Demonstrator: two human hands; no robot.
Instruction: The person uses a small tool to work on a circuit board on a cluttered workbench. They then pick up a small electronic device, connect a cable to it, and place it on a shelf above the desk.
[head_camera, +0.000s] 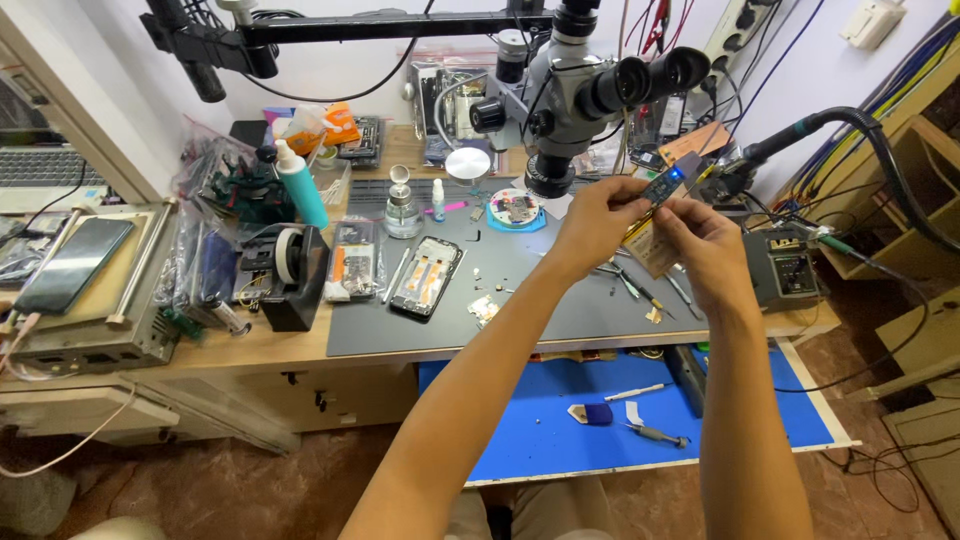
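Overhead, the head camera looks down on a wooden workbench (290, 345) covered in its middle by a dark grey work mat (540, 290). Both hands are raised above the mat's far right part. The left hand (592, 222) pinches the near end of a small dark circuit board (672, 180) between thumb and fingers, and the right hand (710, 248) closes narrowly on the board's lower edge from the other side, so the board sits tilted between them, just under the microscope (580, 85).

Below the left hand and off to its left, an opened phone frame (428, 277) lies flat on the mat, with small loose parts beside it. Farther left of that hand stand a black tape dispenser (293, 275) and a teal bottle (300, 185), and beyond them a dark phone (72, 265) rests on a metal machine at the bench's left end. Beyond the left hand a round dish on a blue holder (515, 210) sits near the mat's far edge. Tweezers (640, 290) lie under the right hand. Just to that hand's right a grey soldering station (782, 268) crowds the bench's right edge, with cables looping behind it.

Nearer the person than both hands, a blue pull-out shelf (540, 420) juts past the bench's front edge, holding a few small tools; most of its surface is bare. The mat between the phone frame and the hands is largely open. Brown tiled floor (250, 480) shows beneath.
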